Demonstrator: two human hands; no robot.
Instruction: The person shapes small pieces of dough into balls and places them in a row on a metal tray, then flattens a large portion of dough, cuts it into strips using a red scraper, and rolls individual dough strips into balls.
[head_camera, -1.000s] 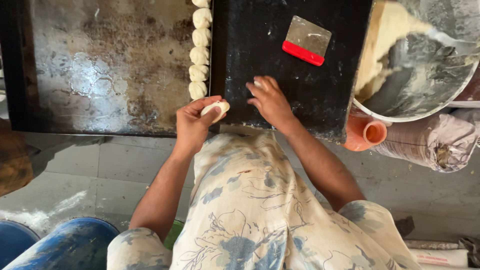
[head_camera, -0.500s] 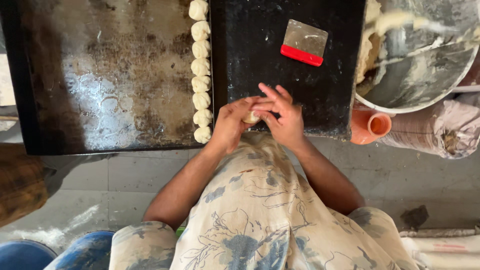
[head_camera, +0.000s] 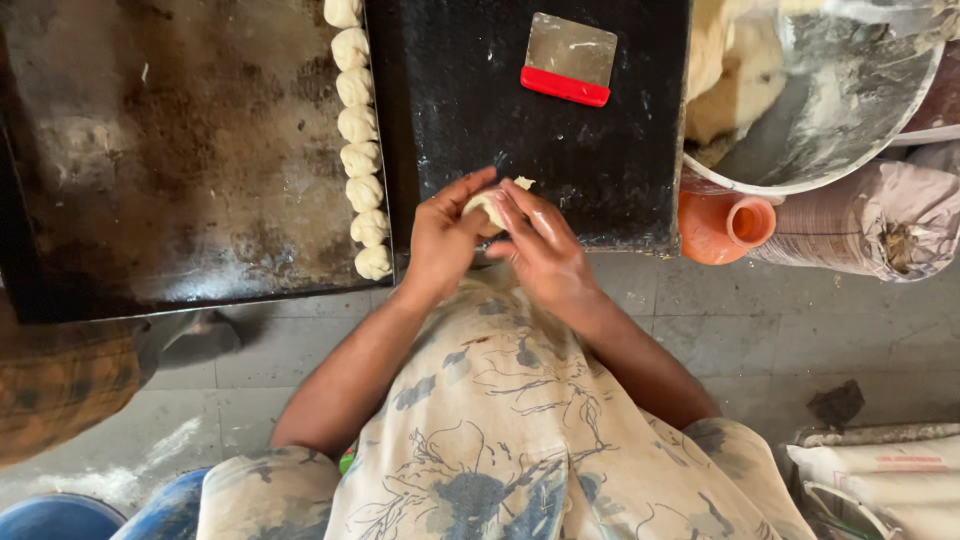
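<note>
Cupping a dough piece (head_camera: 492, 205), both hands' grip closes over the black slab (head_camera: 600, 170).

We cup a dough ball (head_camera: 492, 207) between left hand (head_camera: 443, 240) and right hand (head_camera: 543, 250), over the black board (head_camera: 480, 110).

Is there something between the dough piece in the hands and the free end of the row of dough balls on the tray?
Nothing visible. The left hand and right hand hold the dough piece over the black board. The row of dough balls ends nearby on the tray.
</note>
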